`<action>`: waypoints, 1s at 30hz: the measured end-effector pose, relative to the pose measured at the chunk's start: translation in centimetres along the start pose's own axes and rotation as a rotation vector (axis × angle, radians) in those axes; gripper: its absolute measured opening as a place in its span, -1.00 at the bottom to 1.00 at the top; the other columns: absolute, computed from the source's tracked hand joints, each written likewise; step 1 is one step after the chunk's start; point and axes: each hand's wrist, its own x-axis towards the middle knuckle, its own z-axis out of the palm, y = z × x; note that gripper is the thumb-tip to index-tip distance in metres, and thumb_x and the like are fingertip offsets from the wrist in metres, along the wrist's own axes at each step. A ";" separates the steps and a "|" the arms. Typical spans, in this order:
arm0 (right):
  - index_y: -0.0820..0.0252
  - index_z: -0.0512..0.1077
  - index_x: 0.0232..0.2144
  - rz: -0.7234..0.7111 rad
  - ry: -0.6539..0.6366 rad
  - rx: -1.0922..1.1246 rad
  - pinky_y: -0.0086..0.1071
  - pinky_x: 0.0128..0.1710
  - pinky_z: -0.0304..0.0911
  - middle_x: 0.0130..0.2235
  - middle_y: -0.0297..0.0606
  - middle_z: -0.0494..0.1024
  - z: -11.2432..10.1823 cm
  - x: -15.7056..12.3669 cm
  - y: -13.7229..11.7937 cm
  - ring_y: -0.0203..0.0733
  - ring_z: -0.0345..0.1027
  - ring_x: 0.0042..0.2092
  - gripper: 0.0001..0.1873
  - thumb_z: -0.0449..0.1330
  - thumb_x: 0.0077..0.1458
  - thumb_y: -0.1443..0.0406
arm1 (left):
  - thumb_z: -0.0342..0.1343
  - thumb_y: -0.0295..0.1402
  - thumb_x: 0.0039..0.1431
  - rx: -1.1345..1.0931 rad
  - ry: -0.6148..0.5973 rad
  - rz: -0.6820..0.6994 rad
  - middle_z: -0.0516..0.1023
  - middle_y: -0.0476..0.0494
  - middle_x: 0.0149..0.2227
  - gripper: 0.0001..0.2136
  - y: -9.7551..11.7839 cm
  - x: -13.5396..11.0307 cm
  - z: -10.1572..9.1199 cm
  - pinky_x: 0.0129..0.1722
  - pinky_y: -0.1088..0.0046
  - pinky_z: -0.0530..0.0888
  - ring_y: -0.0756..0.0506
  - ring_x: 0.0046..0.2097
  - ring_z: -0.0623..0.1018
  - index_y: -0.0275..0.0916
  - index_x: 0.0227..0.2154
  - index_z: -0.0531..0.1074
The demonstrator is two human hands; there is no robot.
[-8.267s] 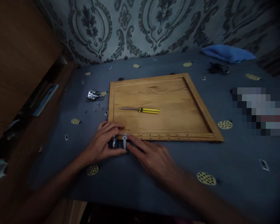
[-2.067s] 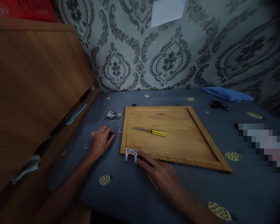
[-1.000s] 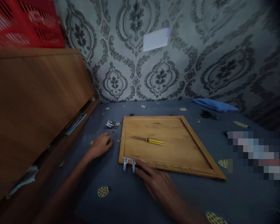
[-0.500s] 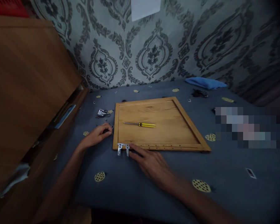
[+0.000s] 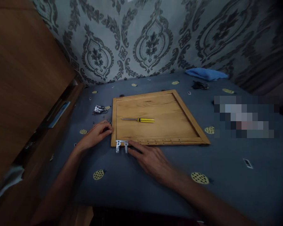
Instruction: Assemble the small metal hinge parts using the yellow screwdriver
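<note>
A framed wooden panel (image 5: 155, 110) lies flat on the patterned cloth, a row of small holes along its near edge. A silver metal bracket (image 5: 122, 143) with two short arms sits at its near left corner, the arms jutting over the edge. My right hand (image 5: 153, 160) holds the bracket's right end with its fingertips. Beside the panel's left edge, my left hand (image 5: 96, 133) has its fingers curled together, the tips at the wood; whatever they may hold is hidden. A yellow and black screwdriver (image 5: 143, 120) rests on the panel, its shaft pointing left.
Left of the panel lie more metal brackets (image 5: 99, 109) and a few small loose pieces (image 5: 103, 117). A wooden cabinet (image 5: 25, 62) stands at the left. Toward the back right are a blue cloth (image 5: 206, 74) and a dark object (image 5: 200, 85). A patterned wall rises behind.
The view has tilted slightly down, so everything sits a little higher. My left hand has come closer to the panel's left edge. My right hand stays at the bracket.
</note>
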 end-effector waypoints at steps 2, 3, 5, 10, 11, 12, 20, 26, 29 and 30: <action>0.07 0.47 0.14 -0.008 0.029 0.003 -0.25 -0.25 0.53 0.30 -0.13 0.47 0.1 -0.1 0.0 -0.06 0.61 -0.06 -0.47 0.12 0.18 0.55 | 0.05 -0.28 0.38 0.000 -0.006 0.000 0.50 -0.08 -0.24 -0.84 0.4 0.0 0.1 -0.16 0.38 0.40 -0.12 -0.19 0.50 -0.21 -0.26 0.46; 0.06 0.46 0.14 -0.012 0.042 0.007 -0.26 -0.24 0.52 0.30 -0.14 0.47 0.2 -0.1 0.0 -0.07 0.61 -0.05 -0.47 0.12 0.19 0.55 | 0.04 -0.28 0.38 -0.009 -0.011 0.007 0.50 -0.08 -0.24 -0.84 0.7 0.0 0.1 -0.15 0.37 0.41 -0.12 -0.18 0.50 -0.21 -0.26 0.46; 0.06 0.45 0.15 -0.016 0.060 0.010 -0.27 -0.22 0.51 0.30 -0.15 0.47 0.3 -0.2 0.1 -0.08 0.60 -0.04 -0.46 0.11 0.18 0.55 | 0.04 -0.26 0.38 -0.038 -0.021 0.027 0.50 -0.09 -0.23 -0.82 1.2 0.1 0.2 -0.13 0.37 0.42 -0.12 -0.17 0.51 -0.22 -0.27 0.47; 0.05 0.44 0.15 -0.019 0.054 -0.005 -0.27 -0.18 0.49 0.30 -0.15 0.46 0.4 -0.3 0.0 -0.08 0.57 0.01 -0.45 0.10 0.18 0.56 | 0.07 -0.22 0.38 -0.121 -0.034 0.067 0.49 -0.12 -0.20 -0.80 2.4 0.3 0.4 -0.06 0.34 0.43 -0.14 -0.12 0.50 -0.23 -0.28 0.47; 0.04 0.43 0.16 -0.019 0.054 -0.003 -0.27 -0.18 0.49 0.31 -0.15 0.46 0.4 -0.3 0.0 -0.08 0.57 0.01 -0.44 0.10 0.19 0.56 | 0.07 -0.21 0.39 -0.137 -0.052 0.076 0.49 -0.13 -0.20 -0.79 2.7 0.3 0.5 -0.06 0.34 0.43 -0.14 -0.11 0.50 -0.23 -0.28 0.46; 0.04 0.41 0.18 -0.017 0.054 0.000 -0.27 -0.18 0.49 0.31 -0.15 0.45 0.3 -0.3 0.0 -0.08 0.57 0.01 -0.42 0.09 0.19 0.56 | 0.06 -0.21 0.39 -0.152 -0.074 0.082 0.49 -0.13 -0.20 -0.79 3.0 0.4 0.6 -0.06 0.34 0.43 -0.14 -0.11 0.50 -0.23 -0.29 0.46; 0.03 0.42 0.18 0.020 -0.062 0.001 -0.28 -0.27 0.49 0.33 -0.12 0.42 -0.9 0.1 -0.4 -0.04 0.60 -0.04 -0.40 0.11 0.16 0.57 | 0.01 -0.25 0.44 -0.144 -0.191 0.121 0.50 -0.15 -0.17 -0.80 4.9 0.9 1.6 -0.11 0.35 0.40 -0.13 -0.13 0.49 -0.22 -0.27 0.42; 0.02 0.41 0.21 0.031 -0.074 0.013 -0.27 -0.31 0.49 0.33 -0.09 0.42 -0.8 0.1 -0.4 -0.05 0.62 -0.11 -0.38 0.13 0.16 0.56 | 0.00 -0.30 0.43 -0.089 -0.227 0.132 0.47 -0.11 -0.22 -0.82 5.0 1.4 1.8 -0.11 0.35 0.38 -0.12 -0.15 0.47 -0.22 -0.29 0.40; -0.01 0.41 0.21 0.032 -0.069 0.007 -0.27 -0.31 0.48 0.35 -0.13 0.39 -0.4 0.0 -0.3 -0.06 0.61 -0.12 -0.38 0.11 0.16 0.56 | 0.00 -0.32 0.42 -0.075 -0.241 0.114 0.47 -0.11 -0.22 -0.84 5.1 1.4 1.7 -0.12 0.36 0.39 -0.12 -0.15 0.48 -0.21 -0.28 0.41; -0.01 0.40 0.21 0.029 -0.063 0.011 -0.26 -0.31 0.48 0.36 -0.13 0.39 -0.3 0.0 -0.2 -0.06 0.61 -0.12 -0.37 0.10 0.17 0.55 | 0.00 -0.32 0.42 -0.068 -0.245 0.107 0.48 -0.11 -0.21 -0.85 5.1 1.4 1.7 -0.12 0.36 0.39 -0.12 -0.15 0.48 -0.20 -0.28 0.41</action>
